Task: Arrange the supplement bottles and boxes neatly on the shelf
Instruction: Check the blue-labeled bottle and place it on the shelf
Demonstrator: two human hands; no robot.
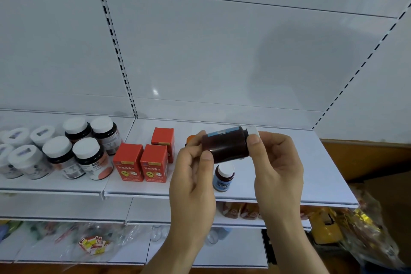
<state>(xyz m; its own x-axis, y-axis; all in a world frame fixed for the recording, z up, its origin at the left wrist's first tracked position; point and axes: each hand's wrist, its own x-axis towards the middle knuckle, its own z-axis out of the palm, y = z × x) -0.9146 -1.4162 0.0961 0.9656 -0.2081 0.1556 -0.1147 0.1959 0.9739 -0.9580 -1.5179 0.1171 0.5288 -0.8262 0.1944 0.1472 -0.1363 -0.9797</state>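
Both hands — left hand and right hand — are pinching the sideways brown bottle above the shelf; lowering carelessly risks toppling the small blue-labelled bottle beneath.

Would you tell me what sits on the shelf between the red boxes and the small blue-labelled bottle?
In the head view, only bare white shelf shows between the red boxes and small blue-labelled bottle, though the left hand covers part.

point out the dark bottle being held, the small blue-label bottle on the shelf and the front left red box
dark bottle (226, 143), head view, on its brown side wall
small blue-label bottle (222, 181), head view, on its blue label
front left red box (127, 162), head view, on its front face
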